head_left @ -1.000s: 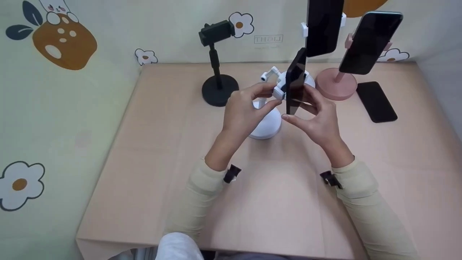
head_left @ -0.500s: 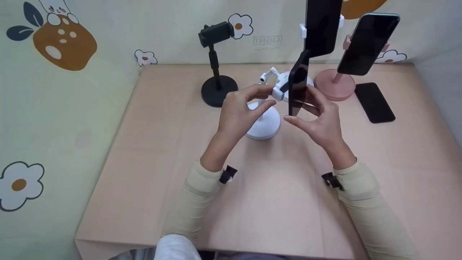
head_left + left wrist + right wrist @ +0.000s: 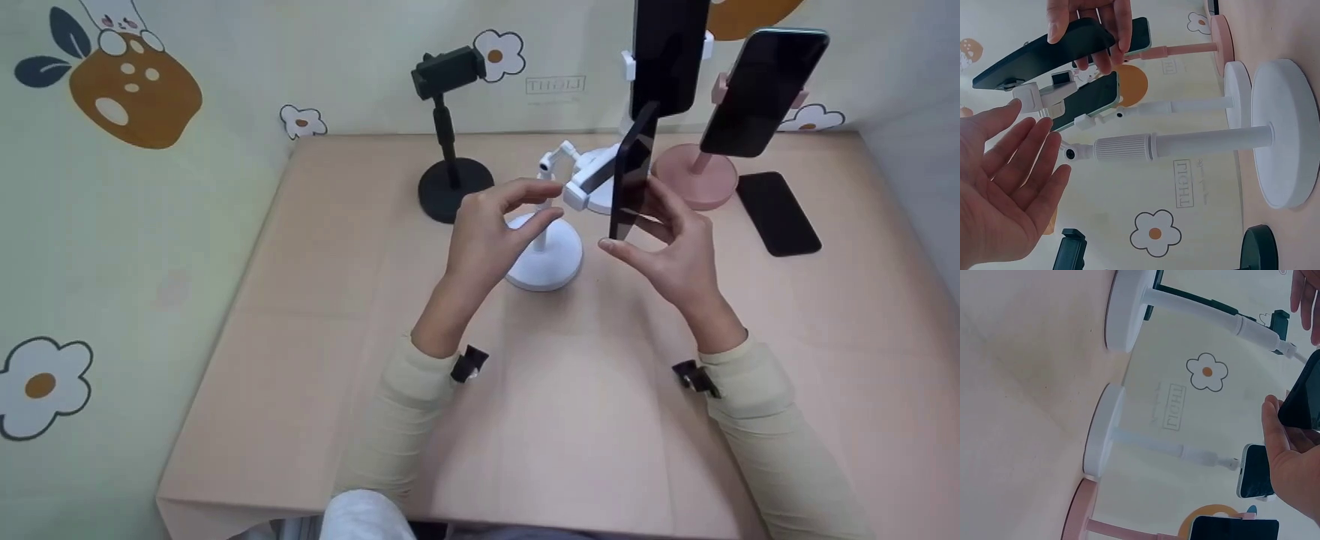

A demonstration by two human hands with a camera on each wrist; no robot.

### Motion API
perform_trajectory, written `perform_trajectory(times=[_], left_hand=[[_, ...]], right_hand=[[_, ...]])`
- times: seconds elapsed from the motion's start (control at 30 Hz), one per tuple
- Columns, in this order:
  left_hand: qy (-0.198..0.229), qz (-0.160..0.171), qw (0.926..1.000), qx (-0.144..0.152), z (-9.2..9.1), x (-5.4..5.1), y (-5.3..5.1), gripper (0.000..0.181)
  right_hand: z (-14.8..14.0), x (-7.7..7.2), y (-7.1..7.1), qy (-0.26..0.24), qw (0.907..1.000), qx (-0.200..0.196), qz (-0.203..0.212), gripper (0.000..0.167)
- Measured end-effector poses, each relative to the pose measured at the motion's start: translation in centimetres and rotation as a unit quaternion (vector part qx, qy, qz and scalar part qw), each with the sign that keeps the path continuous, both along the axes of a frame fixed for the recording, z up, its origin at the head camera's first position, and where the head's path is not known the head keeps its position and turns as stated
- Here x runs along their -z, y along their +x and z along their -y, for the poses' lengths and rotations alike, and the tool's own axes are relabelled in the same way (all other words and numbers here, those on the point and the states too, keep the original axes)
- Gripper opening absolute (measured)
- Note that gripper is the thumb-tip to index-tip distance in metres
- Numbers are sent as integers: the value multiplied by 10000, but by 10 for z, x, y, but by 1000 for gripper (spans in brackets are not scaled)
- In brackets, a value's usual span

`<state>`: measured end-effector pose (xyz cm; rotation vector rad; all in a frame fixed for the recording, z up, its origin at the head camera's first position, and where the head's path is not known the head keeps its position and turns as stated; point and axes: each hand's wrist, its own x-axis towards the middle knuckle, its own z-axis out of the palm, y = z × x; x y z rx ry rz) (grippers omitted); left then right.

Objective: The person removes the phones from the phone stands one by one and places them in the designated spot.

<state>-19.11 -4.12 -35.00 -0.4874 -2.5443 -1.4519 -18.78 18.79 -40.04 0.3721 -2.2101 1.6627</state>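
Observation:
A dark smartphone, seen nearly edge-on, sits at the white clamp of a white phone stand. My right hand holds this phone, thumb at its lower edge and fingers behind it; the right wrist view shows the hand under the phone. To the clamp's left is my left hand, thumb and fingers spread apart with nothing between them. In the left wrist view the left hand's fingers are extended close beside the clamp; whether a fingertip touches it I cannot tell.
Behind stands another white stand holding a phone. A pink stand to the right bears a phone. One more phone lies flat on the table. A black stand is at the back left.
My left hand has drawn back leftward from the clamp, its thumb and fingers parting from it. The phone and my right hand have shifted slightly right.

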Motion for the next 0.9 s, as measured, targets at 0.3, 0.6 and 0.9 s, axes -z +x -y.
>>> perform_trajectory(times=[0.3,0.6,0.9], left_hand=[[194,-6,9997,-120,5,5,-4,31],[261,106,9992,-278,8,10,-8,31],[443,195,9982,-362,12,17,-12,32]], right_hand=[[-3,2,-1,0,10000,49,28,81],[-5,4,-1,-32,10000,71,16,83],[-6,4,0,-53,9999,99,123,83]])
